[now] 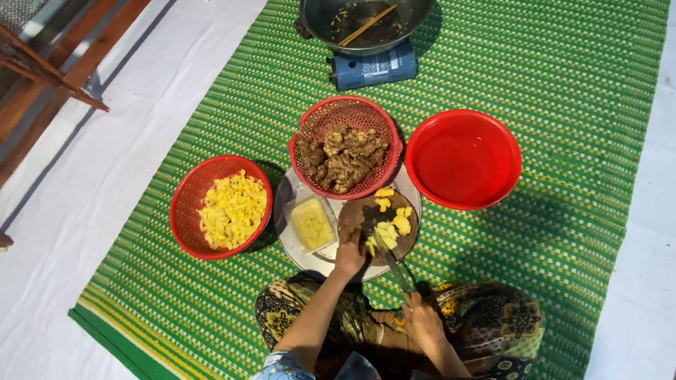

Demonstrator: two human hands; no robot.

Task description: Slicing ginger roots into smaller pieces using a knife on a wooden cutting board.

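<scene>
With the yellow ginger pieces (391,226) kept on the round cutting board (352,218) at the near edge of the metal tray (310,257), steadied under the curled fingers of the left hand (350,255), and the knife (394,264) gripped by the closed right hand (422,320), a fingertip could be nicked if the blade slides sideways.

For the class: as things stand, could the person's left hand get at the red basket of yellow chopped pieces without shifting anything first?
Probably yes. The left hand rests on the round cutting board, and the red basket of yellow pieces sits open-topped just to that side on the mat. Only the small clear tub lies between, low enough to pass over.
</scene>
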